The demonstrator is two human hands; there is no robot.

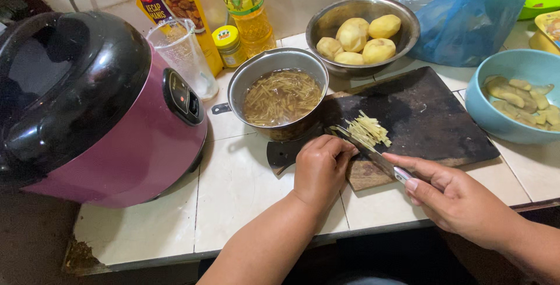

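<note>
My right hand (pixel 455 194) grips a knife (pixel 373 154) whose blade lies across the near end of a dark wooden cutting board (pixel 431 116). A small heap of thin pale potato sticks (pixel 367 130) lies on the board by the blade. My left hand (pixel 324 165), fingers curled, rests at the board's near left corner, fingertips against the sticks. Just behind it stands a metal pot (pixel 280 95) holding water and more cut sticks.
A purple and black rice cooker (pixel 99 104) fills the left side. A steel bowl of peeled potatoes (pixel 361 34) stands at the back, with a blue bowl of peels (pixel 516 95) on the right. A glass, oil bottle, jar, sauce pouch and blue bag line the wall.
</note>
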